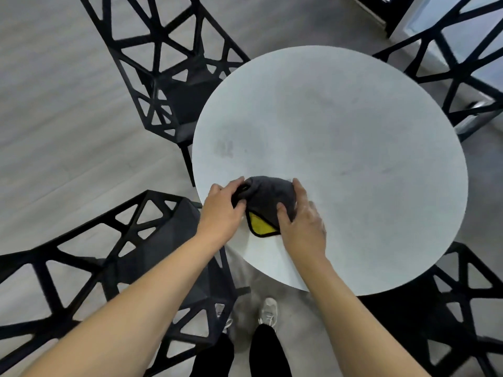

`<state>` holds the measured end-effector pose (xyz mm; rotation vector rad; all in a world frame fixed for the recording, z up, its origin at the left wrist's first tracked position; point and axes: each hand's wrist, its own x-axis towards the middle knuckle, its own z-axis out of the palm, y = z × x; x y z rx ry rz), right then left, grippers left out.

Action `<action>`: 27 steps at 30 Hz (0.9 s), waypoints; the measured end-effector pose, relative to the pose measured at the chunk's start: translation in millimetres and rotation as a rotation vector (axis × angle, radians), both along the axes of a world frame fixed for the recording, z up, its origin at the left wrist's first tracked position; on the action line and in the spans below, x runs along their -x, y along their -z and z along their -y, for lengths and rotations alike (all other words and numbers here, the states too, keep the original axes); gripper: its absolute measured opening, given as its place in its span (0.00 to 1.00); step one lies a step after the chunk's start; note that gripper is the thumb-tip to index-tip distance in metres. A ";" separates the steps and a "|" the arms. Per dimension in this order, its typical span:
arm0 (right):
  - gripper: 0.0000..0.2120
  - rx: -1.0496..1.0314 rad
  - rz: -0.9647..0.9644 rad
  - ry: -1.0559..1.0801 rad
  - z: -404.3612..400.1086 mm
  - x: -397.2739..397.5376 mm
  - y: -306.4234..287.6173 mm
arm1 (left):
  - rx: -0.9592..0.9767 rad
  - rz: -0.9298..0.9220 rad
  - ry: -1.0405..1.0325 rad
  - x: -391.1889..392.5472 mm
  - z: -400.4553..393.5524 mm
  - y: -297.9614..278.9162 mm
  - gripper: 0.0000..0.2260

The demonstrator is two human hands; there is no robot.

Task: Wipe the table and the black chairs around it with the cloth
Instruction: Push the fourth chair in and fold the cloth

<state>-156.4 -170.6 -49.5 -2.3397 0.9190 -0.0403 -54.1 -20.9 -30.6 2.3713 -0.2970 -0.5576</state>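
A round white table (340, 137) fills the middle of the head view. Near its front-left edge lies a bunched dark grey cloth (265, 197) with a yellow underside showing at its lower corner. My left hand (221, 212) grips the cloth's left side with curled fingers. My right hand (302, 224) holds its right side, thumb on top and fingers round its far edge. Black lattice chairs stand around the table: one at the back left (163, 66), one at the front left (114, 268), one at the back right (460, 66), one at the front right (449, 308).
Pale grey wood-look floor (54, 118) lies to the left. My feet in light shoes (268, 311) stand between the front-left chair and the table. A dark cabinet or frame (392, 12) sits at the top right.
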 end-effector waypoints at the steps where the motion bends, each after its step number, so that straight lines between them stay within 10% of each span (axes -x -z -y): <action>1: 0.32 -0.018 0.001 0.010 -2.4 1.5 -1.1 | 0.026 0.032 -0.017 2.1 1.7 -3.6 0.23; 8: 0.24 -0.338 0.325 0.118 -5.3 17.3 -18.8 | 0.247 -0.013 -0.169 15.1 1.1 -30.7 0.14; 13: 0.25 -0.278 0.135 0.072 -11.1 45.0 2.1 | -0.042 -0.101 0.025 55.6 -31.9 -6.9 0.15; 20: 0.50 0.245 -0.086 -0.312 9.6 22.1 -6.5 | -0.313 0.317 0.152 37.0 -18.0 9.8 0.41; 23: 0.40 0.333 -0.101 -0.518 20.9 3.0 -10.6 | -0.363 0.291 0.439 20.3 -11.6 12.3 0.47; 27: 0.25 0.366 0.108 -0.484 24.5 -10.1 -16.0 | -0.242 0.412 0.460 3.9 4.6 6.7 0.30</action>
